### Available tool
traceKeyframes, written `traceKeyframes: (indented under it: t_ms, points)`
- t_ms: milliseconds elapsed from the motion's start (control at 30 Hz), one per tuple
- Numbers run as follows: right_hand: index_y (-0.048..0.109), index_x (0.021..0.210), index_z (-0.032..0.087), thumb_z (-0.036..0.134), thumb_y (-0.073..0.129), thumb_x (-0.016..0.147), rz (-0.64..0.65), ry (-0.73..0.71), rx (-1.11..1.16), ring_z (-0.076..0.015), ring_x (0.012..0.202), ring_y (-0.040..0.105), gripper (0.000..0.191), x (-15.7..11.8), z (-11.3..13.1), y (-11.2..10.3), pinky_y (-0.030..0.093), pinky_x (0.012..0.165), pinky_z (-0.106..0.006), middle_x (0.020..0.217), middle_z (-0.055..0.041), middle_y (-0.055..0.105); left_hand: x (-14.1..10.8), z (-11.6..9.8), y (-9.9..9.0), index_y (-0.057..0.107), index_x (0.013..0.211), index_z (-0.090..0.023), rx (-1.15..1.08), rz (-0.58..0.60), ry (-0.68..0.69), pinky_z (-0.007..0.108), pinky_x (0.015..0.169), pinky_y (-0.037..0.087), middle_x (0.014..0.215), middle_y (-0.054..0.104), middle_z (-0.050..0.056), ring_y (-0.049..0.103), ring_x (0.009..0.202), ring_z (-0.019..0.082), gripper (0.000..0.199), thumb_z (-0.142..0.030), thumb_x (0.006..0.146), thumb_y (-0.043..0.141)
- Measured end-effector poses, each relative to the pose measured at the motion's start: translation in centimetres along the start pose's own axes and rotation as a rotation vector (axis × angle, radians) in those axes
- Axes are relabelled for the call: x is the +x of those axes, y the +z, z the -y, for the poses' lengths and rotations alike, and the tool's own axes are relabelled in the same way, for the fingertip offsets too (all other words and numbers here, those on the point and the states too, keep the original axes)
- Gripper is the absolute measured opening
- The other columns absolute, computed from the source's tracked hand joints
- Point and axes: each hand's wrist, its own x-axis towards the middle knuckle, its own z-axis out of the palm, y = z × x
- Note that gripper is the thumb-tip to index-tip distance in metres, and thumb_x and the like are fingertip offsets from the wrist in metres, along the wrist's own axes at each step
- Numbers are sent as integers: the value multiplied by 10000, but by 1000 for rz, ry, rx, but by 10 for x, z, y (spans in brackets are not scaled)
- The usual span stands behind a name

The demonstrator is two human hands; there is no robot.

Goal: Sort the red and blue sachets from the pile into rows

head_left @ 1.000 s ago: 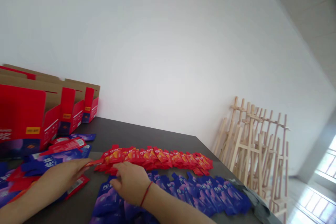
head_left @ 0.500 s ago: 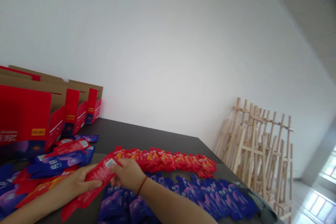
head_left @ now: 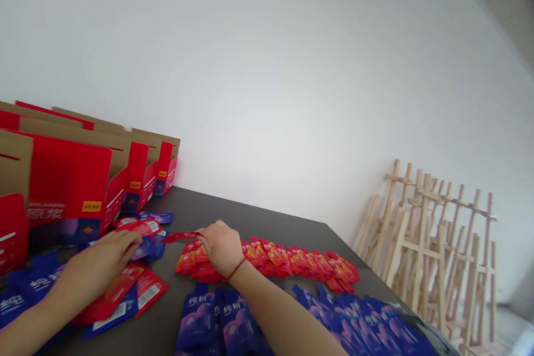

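Observation:
My right hand [head_left: 223,248] pinches the end of a red pouch [head_left: 181,237], seen nearly edge-on, above the left end of a row of red pouches [head_left: 287,258]. A red cord circles that wrist. Over the mixed pile at the left, my left hand [head_left: 106,258] is closed with curled fingers at a blue pouch [head_left: 145,249], part of it hidden under the hand. Red pouches with barcodes [head_left: 151,291] lie beside and below this hand. Blue pouches [head_left: 236,317] are laid in an overlapping row nearer me, partly covered by my right forearm.
Several open red cardboard boxes [head_left: 70,178] stand along the left of the dark table [head_left: 250,217]. More blue pouches [head_left: 31,289] lie in front of them. Wooden easels [head_left: 429,245] lean at the wall on the right. Dark plastic [head_left: 421,317] lies by the right table edge.
Both hands held a red pouch between them; now they are apart. My right hand has moved it away toward the red row, while my left hand has gone to the pile. The view has shifted left.

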Motion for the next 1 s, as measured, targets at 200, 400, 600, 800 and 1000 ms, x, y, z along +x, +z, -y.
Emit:
traceKeyframes:
  t_ms: [200, 400, 600, 800, 1000]
  points:
    - [624, 1069, 110, 169, 446, 975, 265, -161, -274, -240, 974, 555, 210, -14, -20, 14, 506, 694, -336, 967, -110, 662, -5, 22, 19, 537, 1287, -13, 402, 108, -40, 575, 984, 367, 1355, 567, 282, 503, 1259, 402, 602, -406, 854, 395]
    - [632, 992, 100, 154, 448, 966, 282, -190, -279, -246, 941, 559, 194, -29, -19, 21, 513, 685, -356, 951, -129, 664, -7, 17, 21, 559, 1272, -33, 404, 126, -18, 609, 1024, 294, 1318, 617, 259, 548, 1223, 389, 617, -456, 848, 410]
    - [647, 996, 95, 135, 426, 964, 337, -170, -259, -248, 981, 570, 228, -26, -12, 21, 518, 706, -359, 1013, -148, 673, -7, 10, 16, 612, 1180, -112, 452, 147, 1, 520, 1021, 323, 1191, 707, 197, 607, 1160, 334, 508, -437, 853, 399]
    - [677, 966, 82, 389, 617, 856, 403, -49, -240, -281, 942, 614, 331, -29, -10, 20, 538, 738, -400, 988, -161, 675, -6, 1, 10, 579, 1229, -44, 427, 114, -2, 486, 974, 399, 1247, 659, 238, 612, 1145, 371, 566, -387, 815, 403]
    - [601, 1182, 135, 401, 579, 891, 224, 188, 155, -287, 1115, 591, 395, -26, 6, 8, 501, 916, -432, 1165, -151, 637, 3, -8, 14, 481, 1353, -29, -133, 53, 49, 429, 1064, 408, 1398, 556, 217, 545, 1264, 335, 705, -468, 804, 428]
